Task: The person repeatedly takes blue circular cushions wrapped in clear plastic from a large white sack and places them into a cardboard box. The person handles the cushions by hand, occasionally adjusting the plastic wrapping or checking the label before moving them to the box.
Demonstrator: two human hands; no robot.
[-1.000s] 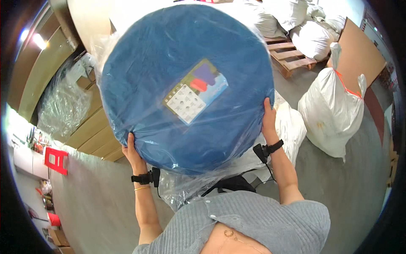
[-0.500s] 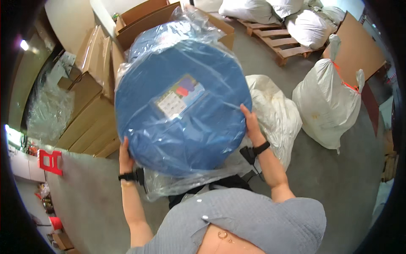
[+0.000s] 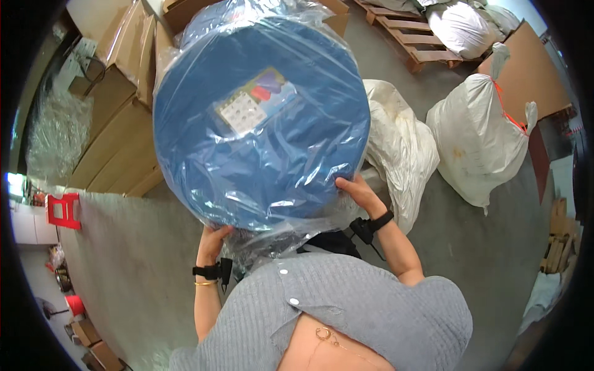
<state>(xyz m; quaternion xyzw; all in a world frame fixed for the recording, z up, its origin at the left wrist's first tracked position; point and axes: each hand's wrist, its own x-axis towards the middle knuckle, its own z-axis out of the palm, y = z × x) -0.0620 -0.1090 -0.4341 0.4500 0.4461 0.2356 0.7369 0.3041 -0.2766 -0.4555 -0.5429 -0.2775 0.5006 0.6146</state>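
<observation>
A large round blue disc-shaped bundle, wrapped in clear plastic, fills the middle of the view. Its flat face is turned up toward me, and a printed card shows under the film. My left hand grips the bundle's near-left edge, thumb on top. At the near-right edge, my right hand holds it the same way; the other fingers of both hands are hidden beneath. Loose clear plastic hangs from the near edge between my hands. Each wrist wears a black strap with a small device.
Flattened cardboard boxes lean at the left, next to crumpled clear film. A red stool stands on the floor beyond. To the right are a slack white sack, a full tied white sack and a wooden pallet bearing sacks.
My left hand has shifted right along the near edge, and my right hand has slid lower. The bundle now sits higher in view and looks slightly larger.
</observation>
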